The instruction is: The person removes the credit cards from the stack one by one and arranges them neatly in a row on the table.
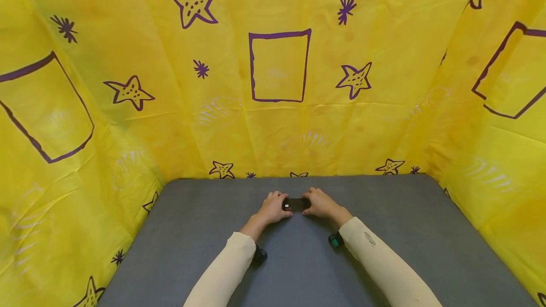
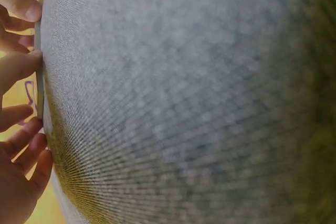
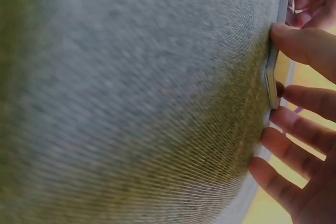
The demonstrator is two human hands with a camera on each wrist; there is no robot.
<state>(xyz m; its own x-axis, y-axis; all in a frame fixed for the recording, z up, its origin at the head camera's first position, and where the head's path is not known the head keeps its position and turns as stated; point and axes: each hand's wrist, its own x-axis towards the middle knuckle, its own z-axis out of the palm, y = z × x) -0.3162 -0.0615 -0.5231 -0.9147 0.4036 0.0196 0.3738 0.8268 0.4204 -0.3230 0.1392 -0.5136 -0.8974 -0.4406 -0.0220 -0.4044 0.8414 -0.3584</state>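
Near the far edge of the worktop [image 1: 294,269], left hand [image 1: 274,206] and right hand [image 1: 321,203] pinch a dark slab [image 1: 296,205], long axis left-to-right; surface extends either side.

A flat object [image 1: 296,205] is on, or just above, the table [image 1: 294,269]; the view does not show clearly which. It is near the far edge, with the left hand's grip [image 1: 273,207] at its left end and the right hand's grip [image 1: 321,204] at its right. Cloth [image 1: 273,136] stands behind the table and along both sides.
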